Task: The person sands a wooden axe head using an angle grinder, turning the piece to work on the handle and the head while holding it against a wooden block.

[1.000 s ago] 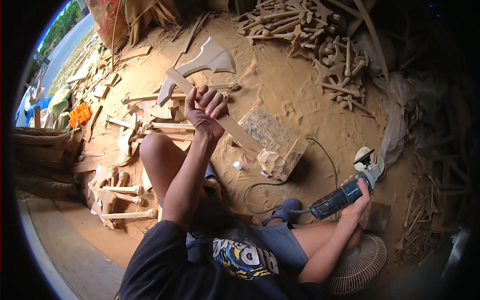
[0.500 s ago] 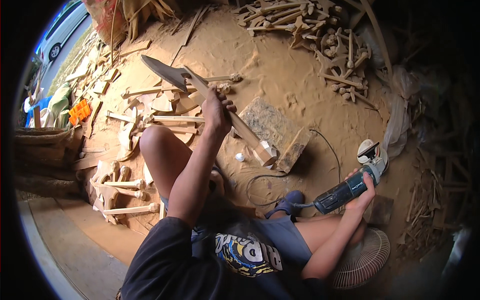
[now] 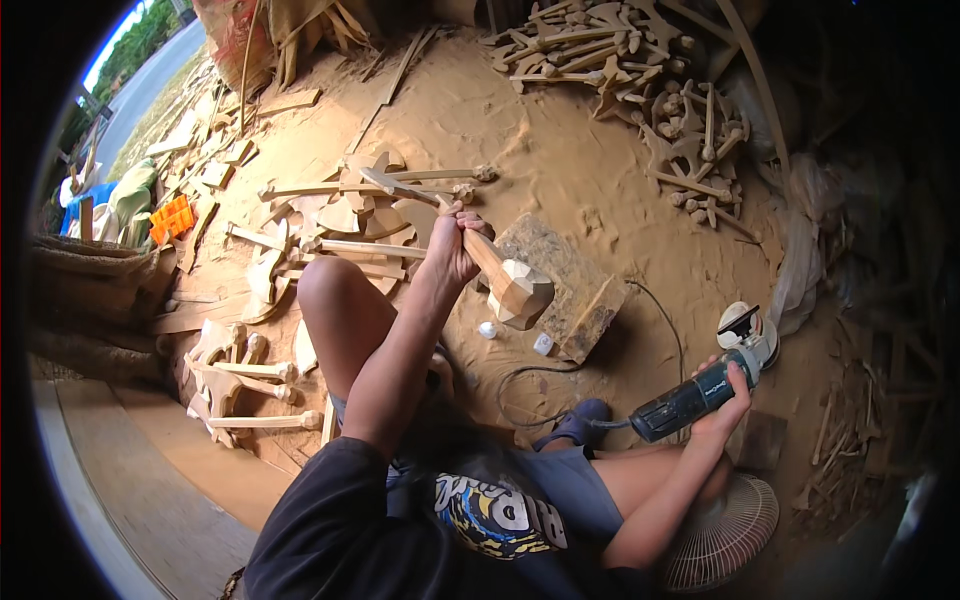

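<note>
Above the sawdust floor, the left hand closes its grip on a carved wooden axe, lifted for inspection, while the right hand clasps an angle grinder aside.

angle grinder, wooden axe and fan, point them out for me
angle grinder (image 3: 690, 398), head view, on its dark body.
wooden axe (image 3: 520, 290), head view, on its faceted butt end.
fan (image 3: 725, 535), head view, on its wire grille.

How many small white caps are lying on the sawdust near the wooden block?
2. One white cap lies just below the carved knob end of the wooden axe; the other white cap lies to its right, beside the wooden block. More may be buried in sawdust.
</note>
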Tool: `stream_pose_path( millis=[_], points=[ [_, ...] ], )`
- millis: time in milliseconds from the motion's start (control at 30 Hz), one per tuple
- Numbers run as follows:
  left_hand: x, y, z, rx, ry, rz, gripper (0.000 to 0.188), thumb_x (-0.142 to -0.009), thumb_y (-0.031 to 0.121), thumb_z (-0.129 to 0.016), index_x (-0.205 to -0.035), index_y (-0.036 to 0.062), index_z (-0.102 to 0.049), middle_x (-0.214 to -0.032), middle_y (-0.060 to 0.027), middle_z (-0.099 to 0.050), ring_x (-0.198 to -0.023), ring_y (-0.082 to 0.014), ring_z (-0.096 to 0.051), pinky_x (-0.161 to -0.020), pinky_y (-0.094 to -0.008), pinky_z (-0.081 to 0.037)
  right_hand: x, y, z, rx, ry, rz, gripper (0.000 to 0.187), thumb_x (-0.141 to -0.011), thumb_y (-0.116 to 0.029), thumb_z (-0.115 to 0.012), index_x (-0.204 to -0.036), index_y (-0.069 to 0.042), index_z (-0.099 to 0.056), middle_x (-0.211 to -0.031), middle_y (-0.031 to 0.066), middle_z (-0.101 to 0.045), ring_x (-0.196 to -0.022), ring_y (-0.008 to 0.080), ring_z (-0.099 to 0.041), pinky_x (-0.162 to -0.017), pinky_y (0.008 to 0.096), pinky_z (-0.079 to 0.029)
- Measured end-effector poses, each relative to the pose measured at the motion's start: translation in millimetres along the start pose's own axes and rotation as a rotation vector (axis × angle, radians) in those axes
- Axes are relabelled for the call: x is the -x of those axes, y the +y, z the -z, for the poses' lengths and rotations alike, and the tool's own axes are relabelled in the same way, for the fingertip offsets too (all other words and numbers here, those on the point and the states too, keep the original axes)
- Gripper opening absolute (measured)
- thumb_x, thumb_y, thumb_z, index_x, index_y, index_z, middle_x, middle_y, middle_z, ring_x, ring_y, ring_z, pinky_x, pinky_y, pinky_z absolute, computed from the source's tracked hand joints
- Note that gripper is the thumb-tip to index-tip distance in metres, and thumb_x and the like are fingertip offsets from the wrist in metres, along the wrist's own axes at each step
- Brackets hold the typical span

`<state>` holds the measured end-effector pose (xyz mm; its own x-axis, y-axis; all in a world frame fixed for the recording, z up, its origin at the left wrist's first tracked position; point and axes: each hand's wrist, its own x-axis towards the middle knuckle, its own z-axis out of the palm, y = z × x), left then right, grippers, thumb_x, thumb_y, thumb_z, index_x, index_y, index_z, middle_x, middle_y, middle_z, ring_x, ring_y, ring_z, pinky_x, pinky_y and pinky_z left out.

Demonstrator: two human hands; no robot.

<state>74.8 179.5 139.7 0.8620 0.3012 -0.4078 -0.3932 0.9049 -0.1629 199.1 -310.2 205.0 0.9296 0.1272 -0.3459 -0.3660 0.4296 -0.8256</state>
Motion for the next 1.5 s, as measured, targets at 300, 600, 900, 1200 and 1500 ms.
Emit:
stream_pose_path(
  millis=[300, 600, 900, 1200, 1500],
  points=[
    [7.5, 0.2, -9.3, -0.015, -0.024, 0.024, 0.046, -0.118, 0.038, -0.047, -0.076, 0.0177, -0.045, -0.062, 0.0081, -0.043, -0.052, -0.0064, -0.046, -0.052, -0.0252, -0.051, -1.5, 0.5, 4.4, 0.007, -0.007, 0.011, 0.038, -0.094, -0.029, -0.075, -0.118, -0.002, -0.065, -0.106, 0.0138, -0.074, -0.092, 0.0289, -0.072, -0.082, 0.0432, -0.061],
    [41.9, -21.9, -40.1, -0.581, 0.222, -0.499, 0.033, -0.115, 0.031, -0.056, -0.089, 0.0117, -0.049, -0.068, 0.0031, -0.045, -0.056, -0.0106, -0.047, -0.055, -0.0275, -0.051, -7.2, -2.3, -0.6, 0.004, -0.016, -0.033, 0.039, -0.095, -0.028, -0.075, -0.120, 0.000, -0.064, -0.108, 0.0137, -0.073, -0.093, 0.0283, -0.072, -0.081, 0.0429, -0.061],
    [104.1, 5.0, -137.0, -0.890, -0.360, -1.647, 0.049, -0.102, 0.009, -0.074, -0.136, 0.0006, -0.040, -0.100, -0.0078, -0.063, -0.060, -0.0085, -0.060, -0.050, -0.0246, -0.050, -0.5, -2.0, 4.8, 0.125, -0.110, 0.039, 0.044, -0.102, -0.033, -0.066, -0.131, 0.000, -0.065, -0.104, 0.0147, -0.073, -0.093, 0.0256, -0.072, -0.080, 0.0390, -0.061],
    [251.5, 197.9, -75.3, -1.393, 0.255, -1.920, 0.023, -0.105, 0.015, -0.067, -0.110, -0.0016, -0.052, -0.072, -0.0091, -0.065, -0.063, -0.0175, -0.065, -0.059, -0.0352, -0.052, -22.4, -4.3, 15.9, 0.232, -0.077, 0.051, 0.044, -0.102, -0.033, -0.067, -0.124, 0.005, -0.063, -0.110, 0.0164, -0.071, -0.096, 0.0273, -0.069, -0.086, 0.0392, -0.058],
    [474.2, 290.7, 222.3, -2.365, 1.503, -1.303, 0.039, -0.099, 0.030, -0.073, -0.131, 0.0103, -0.062, -0.097, -0.0234, -0.073, -0.091, -0.0508, -0.071, -0.077, -0.0586, -0.058, -21.3, -1.7, 7.4, 0.234, -0.094, -0.070, 0.044, -0.102, -0.033, -0.067, -0.121, 0.006, -0.064, -0.109, 0.0169, -0.071, -0.097, 0.0294, -0.069, -0.089, 0.0408, -0.058]
  ],
)
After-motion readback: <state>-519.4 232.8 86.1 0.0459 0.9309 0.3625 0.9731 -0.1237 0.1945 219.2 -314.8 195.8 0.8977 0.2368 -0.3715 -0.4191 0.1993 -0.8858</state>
